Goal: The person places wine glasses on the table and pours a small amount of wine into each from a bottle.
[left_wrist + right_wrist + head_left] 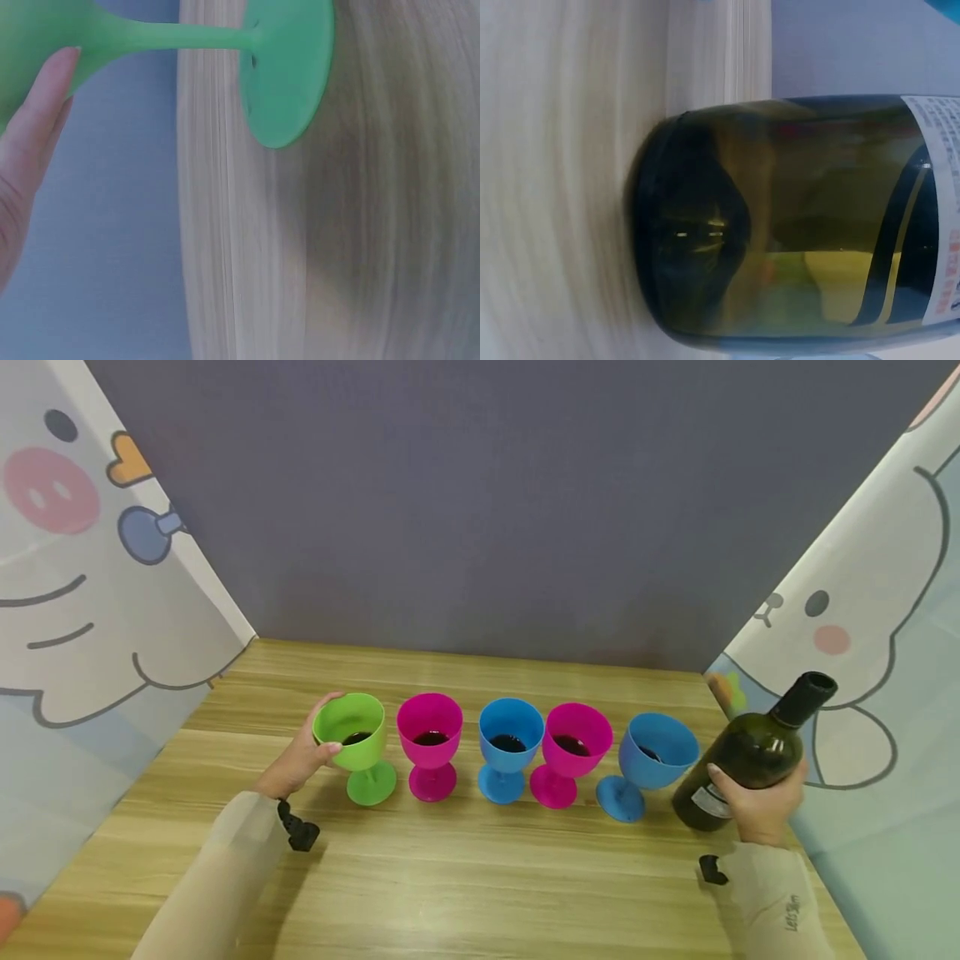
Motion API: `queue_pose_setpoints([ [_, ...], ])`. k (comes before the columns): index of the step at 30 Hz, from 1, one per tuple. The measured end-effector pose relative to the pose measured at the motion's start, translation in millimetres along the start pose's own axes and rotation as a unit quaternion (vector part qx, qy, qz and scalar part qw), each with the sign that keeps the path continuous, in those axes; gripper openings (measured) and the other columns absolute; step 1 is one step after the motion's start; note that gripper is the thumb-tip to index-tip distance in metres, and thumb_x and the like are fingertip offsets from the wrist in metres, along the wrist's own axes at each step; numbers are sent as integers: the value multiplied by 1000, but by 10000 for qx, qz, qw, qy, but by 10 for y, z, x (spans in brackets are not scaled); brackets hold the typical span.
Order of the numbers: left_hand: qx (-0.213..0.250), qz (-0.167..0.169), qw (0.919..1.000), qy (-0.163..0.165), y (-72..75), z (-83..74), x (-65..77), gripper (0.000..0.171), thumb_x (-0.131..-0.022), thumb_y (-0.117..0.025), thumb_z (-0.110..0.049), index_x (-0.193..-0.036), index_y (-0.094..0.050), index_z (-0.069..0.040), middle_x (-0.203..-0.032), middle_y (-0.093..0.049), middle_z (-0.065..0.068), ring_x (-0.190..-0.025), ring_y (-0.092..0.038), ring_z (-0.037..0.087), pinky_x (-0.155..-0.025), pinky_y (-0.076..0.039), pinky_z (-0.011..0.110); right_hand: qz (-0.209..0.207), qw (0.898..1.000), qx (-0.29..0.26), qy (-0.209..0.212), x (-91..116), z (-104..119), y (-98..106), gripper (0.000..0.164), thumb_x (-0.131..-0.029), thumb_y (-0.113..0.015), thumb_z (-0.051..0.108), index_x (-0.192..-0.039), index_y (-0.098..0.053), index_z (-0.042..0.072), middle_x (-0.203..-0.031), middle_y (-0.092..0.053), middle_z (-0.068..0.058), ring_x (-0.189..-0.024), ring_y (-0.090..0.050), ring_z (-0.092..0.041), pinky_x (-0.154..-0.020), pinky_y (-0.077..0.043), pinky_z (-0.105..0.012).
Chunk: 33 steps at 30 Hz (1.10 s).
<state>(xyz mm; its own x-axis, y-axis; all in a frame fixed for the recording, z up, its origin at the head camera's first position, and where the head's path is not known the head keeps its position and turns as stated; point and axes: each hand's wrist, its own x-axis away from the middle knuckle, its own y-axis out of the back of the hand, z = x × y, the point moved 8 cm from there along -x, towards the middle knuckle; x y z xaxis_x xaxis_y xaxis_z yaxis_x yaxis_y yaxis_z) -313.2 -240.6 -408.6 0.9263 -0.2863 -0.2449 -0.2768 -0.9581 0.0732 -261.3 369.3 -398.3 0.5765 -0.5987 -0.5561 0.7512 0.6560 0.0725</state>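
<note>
My left hand grips the bowl of a green plastic goblet, thumb on the near side, at the left end of a row. In the left wrist view the goblet's stem and round foot show at the wooden table. My right hand is wrapped round a dark green wine bottle, uncorked and upright at the row's right end. In the right wrist view the bottle's base is at the tabletop; whether it touches is hard to tell. A blue goblet stands just left of the bottle.
Between the hands also stand a magenta goblet, another blue goblet and a second magenta goblet. Dark liquid lies in each goblet. A grey panel closes the back of the wooden table; cartoon-printed sheets flank it.
</note>
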Motion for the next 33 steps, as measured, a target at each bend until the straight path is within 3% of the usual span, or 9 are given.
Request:
queue_pose_setpoints([
  [6, 195, 32, 9998, -76, -5, -3, 2, 68, -81, -57, -3, -140, -31, -23, -114, -39, 16, -87, -59, 13, -54, -57, 37, -145, 9998, -49, -154, -16, -42, 61, 95, -50, -77, -3, -139, -44, 8, -117, -52, 14, -109, -49, -4, -97, -34, -19],
  [15, 289, 67, 9995, -53, -7, 6, -3, 67, -81, -58, -4, -137, -35, -31, -114, -39, 15, -86, -60, 14, -54, -57, 37, -182, 9997, -49, -161, -31, -56, 98, 95, -52, -76, -3, -140, -42, 9, -124, -52, 9, -112, -49, -6, -100, -34, -19],
  [33, 143, 59, 9998, -136, -22, -31, 4, 68, -81, -56, -3, -140, -31, -25, -115, -40, 12, -87, -59, 14, -53, -57, 38, -119, 9995, -29, -290, -38, -88, 101, 95, -54, -75, -5, -141, -41, 9, -125, -50, 9, -113, -48, -6, -99, -33, -19],
])
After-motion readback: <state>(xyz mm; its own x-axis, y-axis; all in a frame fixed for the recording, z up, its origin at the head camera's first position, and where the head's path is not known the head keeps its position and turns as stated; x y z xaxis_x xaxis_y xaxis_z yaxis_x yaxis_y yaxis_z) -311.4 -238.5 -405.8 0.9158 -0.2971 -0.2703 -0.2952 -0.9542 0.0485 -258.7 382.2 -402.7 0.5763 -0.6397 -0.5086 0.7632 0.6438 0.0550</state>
